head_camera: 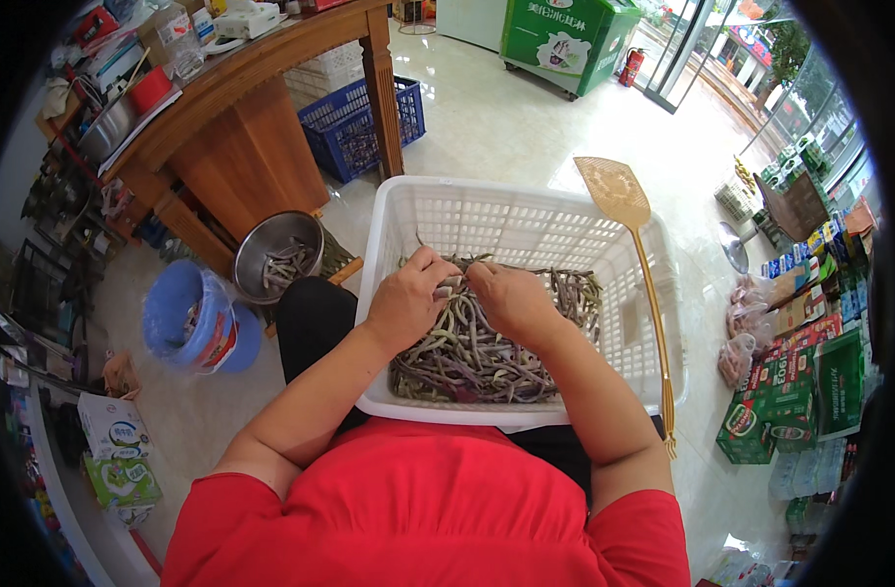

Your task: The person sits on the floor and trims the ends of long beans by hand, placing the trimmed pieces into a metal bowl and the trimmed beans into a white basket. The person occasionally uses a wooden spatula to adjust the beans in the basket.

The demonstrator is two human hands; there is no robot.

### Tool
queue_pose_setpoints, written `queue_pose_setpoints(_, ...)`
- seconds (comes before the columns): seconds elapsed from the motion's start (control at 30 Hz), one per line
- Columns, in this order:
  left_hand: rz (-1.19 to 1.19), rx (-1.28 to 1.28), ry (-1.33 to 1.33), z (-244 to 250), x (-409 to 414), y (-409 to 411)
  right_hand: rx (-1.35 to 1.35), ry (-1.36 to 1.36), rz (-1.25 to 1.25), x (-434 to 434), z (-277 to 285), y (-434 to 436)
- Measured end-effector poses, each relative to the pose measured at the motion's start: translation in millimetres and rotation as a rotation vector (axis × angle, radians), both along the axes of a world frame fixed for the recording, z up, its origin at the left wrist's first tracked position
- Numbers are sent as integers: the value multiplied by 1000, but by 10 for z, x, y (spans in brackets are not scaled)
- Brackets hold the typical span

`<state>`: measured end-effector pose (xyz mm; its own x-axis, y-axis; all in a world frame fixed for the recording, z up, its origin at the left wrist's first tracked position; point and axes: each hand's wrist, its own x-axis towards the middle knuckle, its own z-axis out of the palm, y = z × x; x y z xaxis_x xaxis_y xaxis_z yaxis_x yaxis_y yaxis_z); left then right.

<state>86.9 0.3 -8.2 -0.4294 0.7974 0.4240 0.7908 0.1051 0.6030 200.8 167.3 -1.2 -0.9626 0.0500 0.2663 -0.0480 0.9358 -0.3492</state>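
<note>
A white plastic basket (634, 286) rests before me, across my lap. In its bottom lies a heap of long purplish-green bean pods (477, 367). Above the heap my left hand (412, 297) grips short bean pieces (447, 286), whose ends show by its fingers. Close beside it, my right hand (515, 304) has thumb and fingers pinched together at a bean, mostly hidden by the fingers. To the left stands a steel bowl (312, 242) with broken bean pieces (287, 265) inside.
A gold-coloured plastic fly swatter (642, 264) leans over the basket's right side. At left are a blue bucket (167, 293) lined with clear plastic and a wooden table (249, 66). A blue crate (337, 139) sits beyond the basket. Boxes (777, 396) are stacked at right.
</note>
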Motion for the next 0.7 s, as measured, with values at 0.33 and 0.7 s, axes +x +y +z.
queue_pose_setpoints(0.33,91,403,-947,44,-91,-1,-739,-64,-57,-69,48,-8)
queue_pose_setpoints(0.7,-155,579,-1606,-169,-450,27,22,-782,-405,102,-1684,1143)
